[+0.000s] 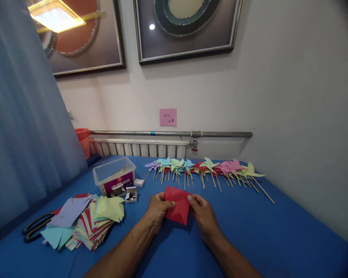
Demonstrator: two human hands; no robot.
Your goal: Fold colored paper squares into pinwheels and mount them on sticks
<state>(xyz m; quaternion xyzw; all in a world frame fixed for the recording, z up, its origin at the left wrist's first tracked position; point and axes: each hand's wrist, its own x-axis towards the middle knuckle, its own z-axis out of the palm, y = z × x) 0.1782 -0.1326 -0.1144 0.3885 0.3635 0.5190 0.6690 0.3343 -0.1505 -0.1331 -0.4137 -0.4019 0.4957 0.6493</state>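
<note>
A red paper square (178, 206) is held up over the blue tabletop (234, 224), tilted, with crease or cut lines toward its middle. My left hand (159, 208) pinches its left edge, thumb on top. At the upper right corner, my right hand (201, 210) grips the paper between thumb and fingers. Left of my hands lies a pile of coloured paper squares (98, 224) in yellow, red, white and blue. Under the pile's left side, the black handles of scissors (36, 227) stick out. Beyond my hands, several finished paper pinwheels (176, 166) on sticks lie in a row.
A clear plastic tub (114, 173) with wooden sticks stands at the back left. Small open boxes (131, 195) with metal bits sit before it. A pipe (139, 133) and a radiator run along the wall. A blue curtain (26, 116) hangs at left, near a red basket (83, 141).
</note>
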